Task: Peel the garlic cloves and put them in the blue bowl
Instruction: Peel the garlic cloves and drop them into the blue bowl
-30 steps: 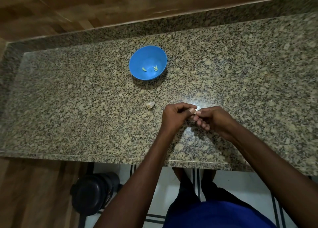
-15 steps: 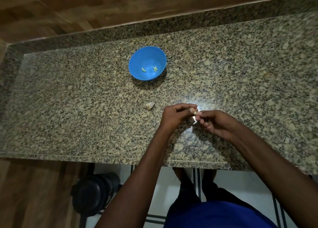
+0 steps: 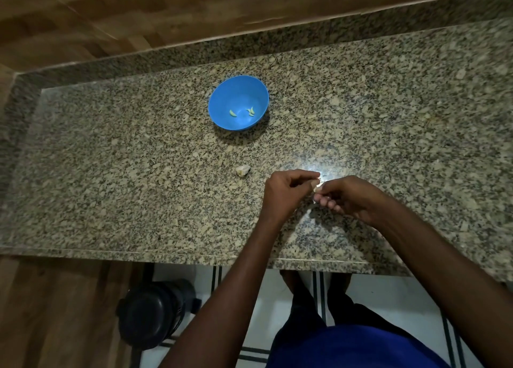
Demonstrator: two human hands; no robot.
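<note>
A garlic clove (image 3: 317,186) sits pinched between the fingertips of the left hand (image 3: 286,192) and right hand (image 3: 347,198), just above the speckled granite desk (image 3: 111,187). Another clove (image 3: 243,170) lies on the desk left of the hands. Farther back, the blue bowl (image 3: 222,101) holds peeled cloves (image 3: 241,112). Wood panelling (image 3: 138,15) backs the desk; a dark container (image 3: 155,312) stands on the tiled floor (image 3: 402,298) below.

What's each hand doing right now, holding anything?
Left hand: fingers curled, pinching the garlic clove.
Right hand: fingertips pinching the same clove, apparently working at its skin.
</note>
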